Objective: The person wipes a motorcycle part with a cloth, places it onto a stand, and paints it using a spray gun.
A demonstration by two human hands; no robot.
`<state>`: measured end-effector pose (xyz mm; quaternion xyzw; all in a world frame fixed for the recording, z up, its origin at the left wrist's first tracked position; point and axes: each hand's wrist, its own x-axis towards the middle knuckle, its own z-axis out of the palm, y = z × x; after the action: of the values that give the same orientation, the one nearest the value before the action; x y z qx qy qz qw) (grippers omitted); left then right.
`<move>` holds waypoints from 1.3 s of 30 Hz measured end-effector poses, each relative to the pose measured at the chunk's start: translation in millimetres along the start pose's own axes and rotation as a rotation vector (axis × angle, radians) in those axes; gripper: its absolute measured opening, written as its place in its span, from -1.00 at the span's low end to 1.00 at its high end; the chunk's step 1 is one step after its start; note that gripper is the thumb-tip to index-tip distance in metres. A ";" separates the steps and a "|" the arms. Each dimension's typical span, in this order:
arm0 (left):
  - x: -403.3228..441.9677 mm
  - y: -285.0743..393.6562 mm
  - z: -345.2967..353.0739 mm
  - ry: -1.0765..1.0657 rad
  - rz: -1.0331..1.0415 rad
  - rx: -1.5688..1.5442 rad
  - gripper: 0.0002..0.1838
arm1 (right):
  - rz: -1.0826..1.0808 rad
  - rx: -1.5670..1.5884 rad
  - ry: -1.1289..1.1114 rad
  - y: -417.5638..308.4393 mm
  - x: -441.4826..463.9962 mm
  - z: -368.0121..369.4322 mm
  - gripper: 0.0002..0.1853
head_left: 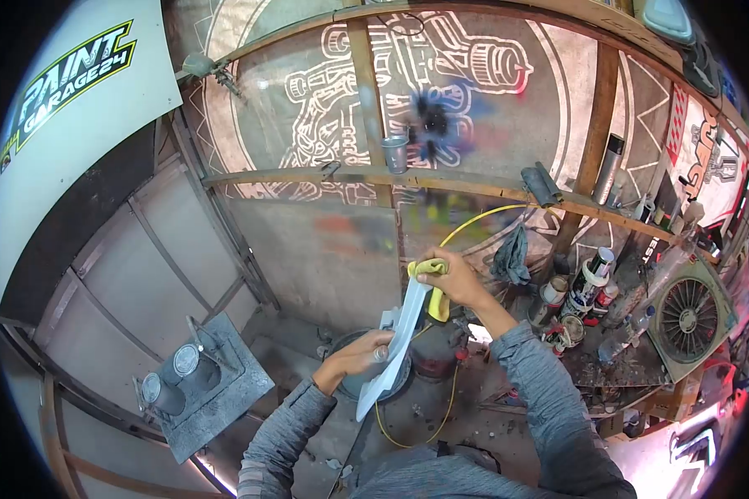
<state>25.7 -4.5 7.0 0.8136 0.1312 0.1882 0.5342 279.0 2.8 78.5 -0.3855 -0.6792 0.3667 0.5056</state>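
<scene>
A long, pale grey-blue panel (401,337) is held at a slant in front of me; its exact kind I cannot make out. My left hand (358,359) grips its edge near the middle, fingers wrapped round it. At the panel's upper end, my right hand (453,281) is closed on a yellow cloth (430,268) that touches the panel. Part of the cloth hangs below the hand. Behind the panel, a round tub (354,384) on the floor is partly hidden.
A yellow hose (451,399) loops across the floor. On the right, a cluttered bench (632,373) carries paint cans (587,283), a clear bottle (628,333) and a fan (689,312). Two cups stand on a grey board (216,407) at left. A wooden rail (474,185) crosses the wall.
</scene>
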 end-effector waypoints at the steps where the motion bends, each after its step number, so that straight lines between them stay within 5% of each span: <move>1: 1.4 1.3 1.2 -0.009 0.018 -0.037 0.03 | -0.039 -0.061 0.078 0.7 0.0 2.1 -0.77; 8: -2.4 16.2 3.2 0.028 0.064 -0.064 0.03 | 0.073 0.240 0.263 19.8 1.7 -3.9 -0.76; 10: -4.5 20.8 1.5 -0.007 0.024 -0.064 0.03 | 0.130 0.332 0.002 13.7 -2.4 -10.7 -0.75; 15: -6.8 10.5 6.0 0.023 0.021 -0.048 0.03 | 0.061 0.119 -0.121 8.7 -3.0 -8.1 -0.75; 22: -7.6 10.4 12.0 0.028 0.059 -0.110 0.01 | 0.043 -0.141 0.161 -0.2 -1.9 7.4 -0.79; 27: -14.4 4.4 0.4 -0.036 -0.039 0.002 0.04 | -0.038 -0.005 -0.327 -9.2 -0.4 -9.4 -0.75; 31: -16.6 0.0 2.9 -0.099 -0.060 0.109 0.00 | -0.001 -0.283 -0.349 -11.3 0.4 -4.8 -0.73; 39: -14.4 8.6 11.2 -0.084 -0.019 -0.071 -0.01 | 0.035 -0.203 0.018 14.5 1.7 10.4 -0.82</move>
<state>17.8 -23.0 8.5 0.8001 0.1097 0.1535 0.5695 270.8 9.5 64.1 -0.4499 -0.7014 0.3015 0.4634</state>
